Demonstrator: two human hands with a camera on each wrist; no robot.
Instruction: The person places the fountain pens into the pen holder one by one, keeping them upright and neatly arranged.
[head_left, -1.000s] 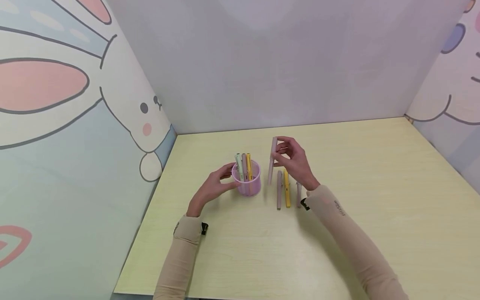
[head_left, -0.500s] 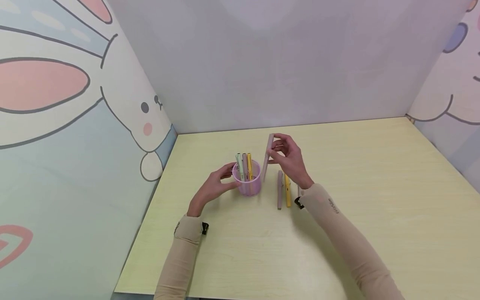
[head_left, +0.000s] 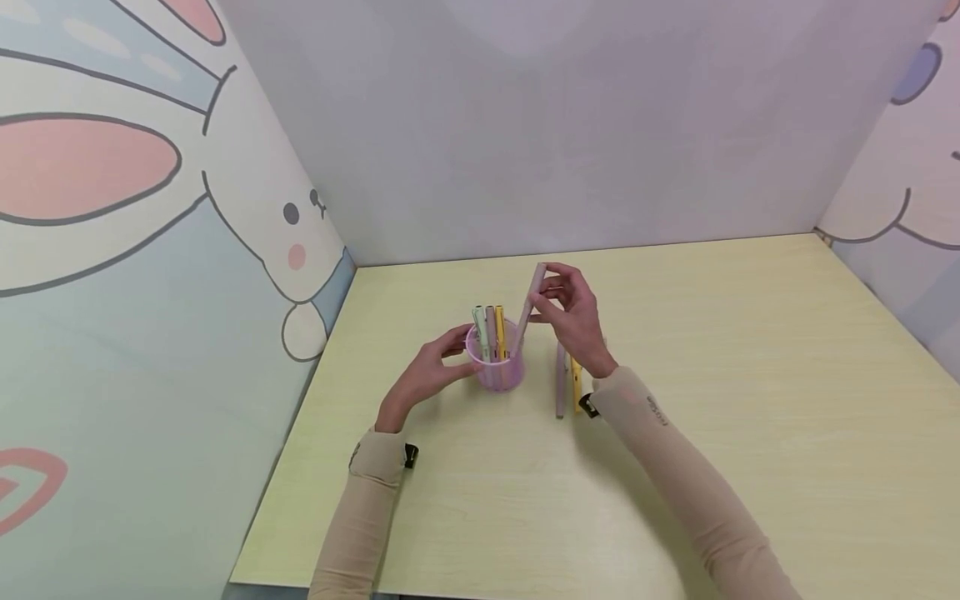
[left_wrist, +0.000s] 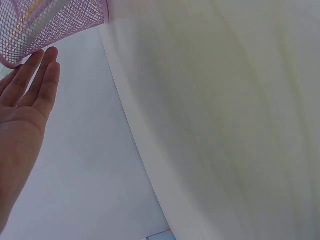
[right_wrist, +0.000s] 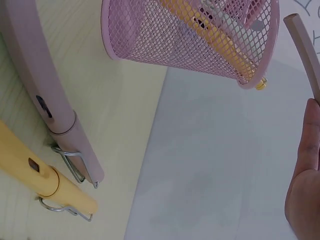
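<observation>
My left hand (head_left: 429,372) holds a pink mesh pen cup (head_left: 504,379), thumb at its front and fingers along its far left side. In the left wrist view those fingers lie against the mesh. A light green pen (head_left: 481,325), a mauve pen (head_left: 491,323) and a yellow pen (head_left: 500,321) stand in the cup. My right hand (head_left: 573,321) pinches a pale mauve pen (head_left: 530,304) near its upper end, tilted, its lower end at the cup's right rim and overlapping the mouth. The right wrist view shows that pen's tip (right_wrist: 295,25) beyond the mesh.
Right of the cup, another mauve pen (head_left: 560,383) and a yellow pen (head_left: 577,387) lie side by side on the pale wooden table (head_left: 480,500), partly under my right forearm. A grey wall (head_left: 570,125) closes the back; a rabbit-painted panel (head_left: 247,200) stands left.
My right hand has moved left and slightly up with the pale mauve pen, which now tilts more and reaches the cup's mouth. The left hand and cup have hardly moved.
</observation>
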